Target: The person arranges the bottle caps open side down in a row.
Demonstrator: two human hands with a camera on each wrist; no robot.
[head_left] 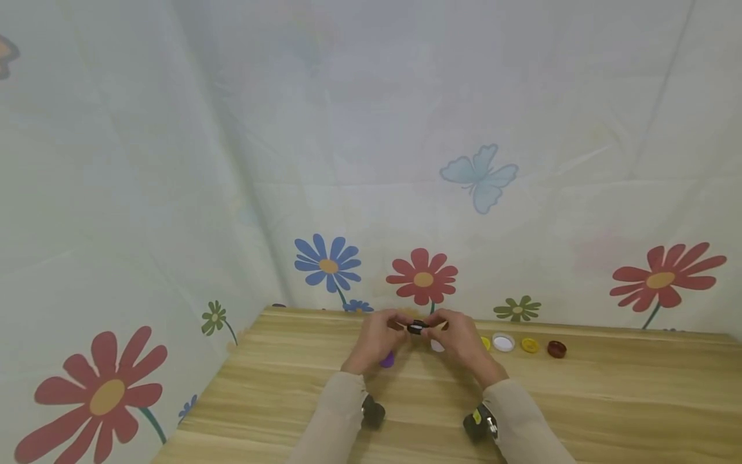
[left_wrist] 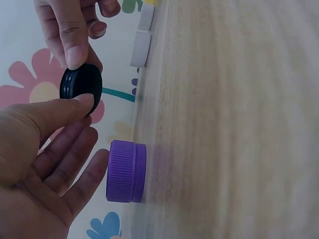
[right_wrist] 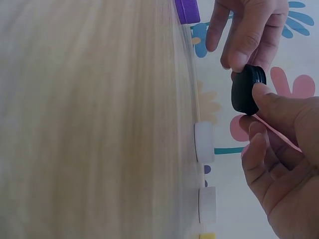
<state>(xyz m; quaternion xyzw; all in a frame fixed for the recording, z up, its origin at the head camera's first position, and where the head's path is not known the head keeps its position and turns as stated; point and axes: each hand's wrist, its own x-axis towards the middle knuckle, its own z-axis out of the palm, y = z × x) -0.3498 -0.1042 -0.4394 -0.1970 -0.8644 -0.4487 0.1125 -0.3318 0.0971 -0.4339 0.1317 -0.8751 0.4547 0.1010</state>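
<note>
Between both hands, above the table, a black bottle cap (head_left: 417,327) is held on edge. Its ribbed rim shows in the left wrist view, where the left hand (left_wrist: 55,144) pinches it between thumb and fingers. From the opposite side the right hand (right_wrist: 284,149) pinches the same cap with its thumb and fingertips. A purple ribbed cap (left_wrist: 124,172) stands on the table by the left hand, below the held cap. Two white caps (right_wrist: 203,142) sit on the table near the right hand.
Right of the right hand a row runs along the wooden table (head_left: 608,393): a yellow cap (head_left: 485,343), a white cap (head_left: 503,342), another yellow cap (head_left: 529,345) and a dark red cap (head_left: 557,349). A flower-printed cloth (head_left: 371,161) hangs behind the table.
</note>
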